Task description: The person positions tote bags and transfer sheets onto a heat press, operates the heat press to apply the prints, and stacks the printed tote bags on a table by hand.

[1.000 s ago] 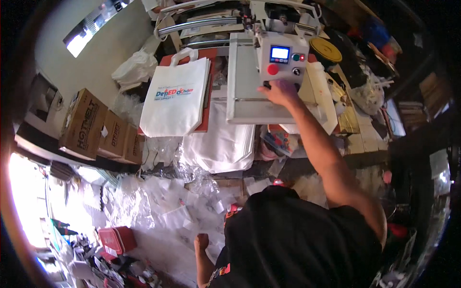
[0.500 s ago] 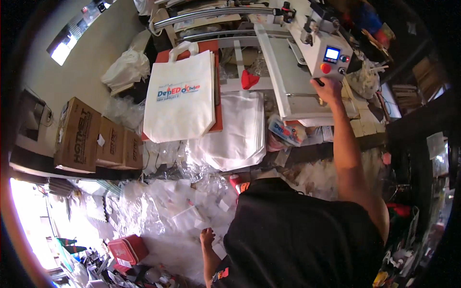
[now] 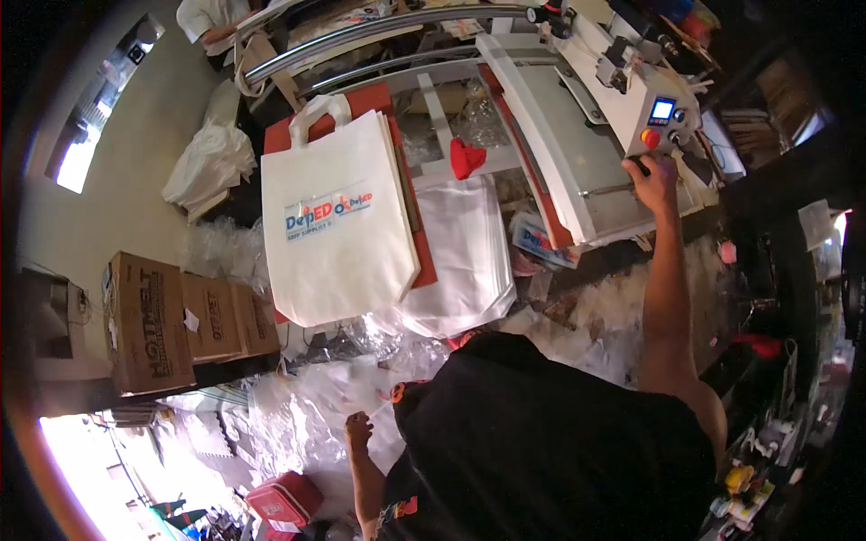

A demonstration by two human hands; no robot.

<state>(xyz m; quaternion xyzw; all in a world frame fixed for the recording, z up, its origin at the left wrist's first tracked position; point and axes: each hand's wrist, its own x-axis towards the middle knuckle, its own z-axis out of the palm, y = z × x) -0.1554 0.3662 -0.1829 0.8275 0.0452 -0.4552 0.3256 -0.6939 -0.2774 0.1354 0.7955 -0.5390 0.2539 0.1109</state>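
My right hand point(image 3: 657, 183) is closed around the black handle point(image 3: 640, 165) below the control box point(image 3: 657, 122) of a white heat press point(image 3: 541, 117). My left hand point(image 3: 358, 431) hangs low beside my body, fingers curled; whatever they hold, if anything, is too small to make out. On a red board point(image 3: 278, 135) at centre-left lies a white tote bag point(image 3: 338, 266) with blue-and-red print. More white bags point(image 3: 465, 243) lie beneath. A red cloth point(image 3: 467, 159) rests on the white frame between bag and press head.
A co-worker's hand point(image 3: 219, 32) and white sleeve show at top left. Brown cartons point(image 3: 212, 316), crumpled white bags point(image 3: 207, 162) and clear plastic point(image 3: 289, 415) surround the work area. A red cooler point(image 3: 284, 500) sits lower left.
The press head has swung rightward with my right hand on it, uncovering the frame and red cloth. The view has shifted and tilted. The co-worker's sleeve has come into sight.
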